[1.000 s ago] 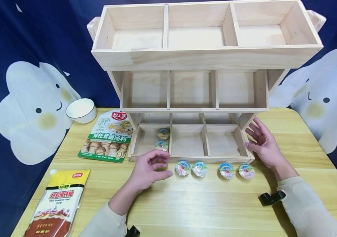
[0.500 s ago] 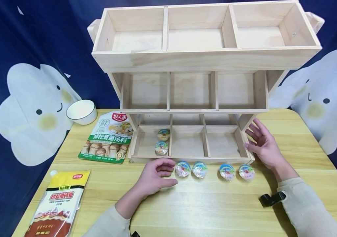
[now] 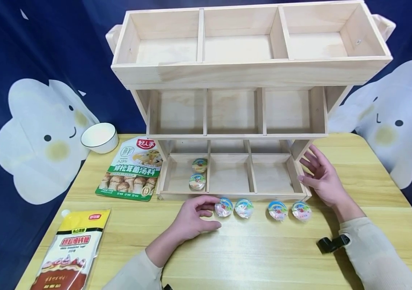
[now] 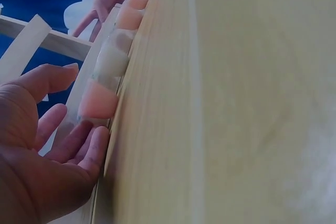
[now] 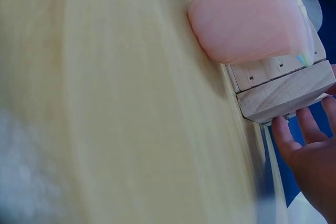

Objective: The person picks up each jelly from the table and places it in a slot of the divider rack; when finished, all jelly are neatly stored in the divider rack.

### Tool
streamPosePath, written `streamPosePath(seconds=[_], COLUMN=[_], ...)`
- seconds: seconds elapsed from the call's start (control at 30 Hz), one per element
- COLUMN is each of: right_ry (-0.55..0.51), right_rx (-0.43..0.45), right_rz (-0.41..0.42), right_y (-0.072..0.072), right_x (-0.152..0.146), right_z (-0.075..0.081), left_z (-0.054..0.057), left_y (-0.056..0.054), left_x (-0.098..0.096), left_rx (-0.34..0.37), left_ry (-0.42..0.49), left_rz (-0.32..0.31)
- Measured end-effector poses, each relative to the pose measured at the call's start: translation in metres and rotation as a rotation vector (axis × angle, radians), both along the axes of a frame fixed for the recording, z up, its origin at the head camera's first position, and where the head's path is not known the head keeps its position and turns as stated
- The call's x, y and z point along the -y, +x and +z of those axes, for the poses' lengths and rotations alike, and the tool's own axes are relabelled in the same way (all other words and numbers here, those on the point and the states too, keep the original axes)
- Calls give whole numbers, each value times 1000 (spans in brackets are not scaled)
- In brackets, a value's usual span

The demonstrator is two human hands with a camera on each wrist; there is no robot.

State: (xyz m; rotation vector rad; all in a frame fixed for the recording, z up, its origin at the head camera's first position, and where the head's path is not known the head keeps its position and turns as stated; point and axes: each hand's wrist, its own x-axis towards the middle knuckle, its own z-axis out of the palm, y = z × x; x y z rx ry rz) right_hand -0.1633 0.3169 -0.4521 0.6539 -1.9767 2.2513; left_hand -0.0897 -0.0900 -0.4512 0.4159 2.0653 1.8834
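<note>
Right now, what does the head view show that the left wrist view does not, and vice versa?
Only head: white bowl, green packet, sugar bag, two cups inside the lower-left compartment.

Only left wrist: pink and whitish sides of the front cups in clear profile.

Both: left hand, right hand, wooden rack and those front cups.

The mushroom pouch (image 3: 129, 170) reads 好人家, 鲜, ≥25%, 鲜松茸菌汤料; the yellow-topped bag (image 3: 72, 249), 砂糖; print on the small cups (image 3: 224, 207) is illegible.

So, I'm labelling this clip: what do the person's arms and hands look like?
The left sleeve and right sleeve are long and pale. A small black fitting sits at the right cuff; a black bit shows by the left. The left hand and right hand wear no gloves.
</note>
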Motion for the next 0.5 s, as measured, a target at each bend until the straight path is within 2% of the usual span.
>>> streamPosePath(seconds=[0.5], right_ry=[2], right_rx=[-10], right_rz=[1], right_y=[-1], right_x=[-1], right_z=[-1], left_z=[-3], left_y=[1], left_x=[-7], left_rx=[-86], left_ry=[-58], left_rz=[32])
